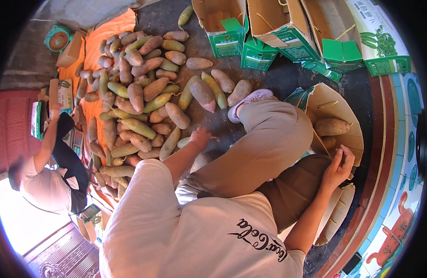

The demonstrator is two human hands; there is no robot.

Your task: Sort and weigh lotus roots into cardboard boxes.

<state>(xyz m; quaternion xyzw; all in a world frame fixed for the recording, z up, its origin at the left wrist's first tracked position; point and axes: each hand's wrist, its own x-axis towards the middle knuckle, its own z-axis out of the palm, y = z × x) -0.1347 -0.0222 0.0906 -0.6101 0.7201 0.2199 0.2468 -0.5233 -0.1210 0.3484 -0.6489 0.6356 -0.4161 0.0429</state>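
Note:
A large pile of long radishes [134, 92], some green and some reddish brown with soil on them, lies to the left and ahead of me. At its near right edge my left hand [201, 138] reaches down; a thin root tip shows beside its fingers, but its grip is smeared and unclear. My right hand [339, 167] hangs over the near side of an open cardboard box [331, 104], fingers apart, holding nothing. Inside that box lies a brown radish [332, 126], with part of another below it. My bent leg hides some of the floor between my hands.
Several open green-and-brown boxes [287, 39] with rope handles stand at the far right. An orange sheet [90, 120] lies under the pile. A green scale [57, 38] stands at the far left. A co-worker [51, 178] holds a box at the left. A tiled wall [410, 153] borders the right.

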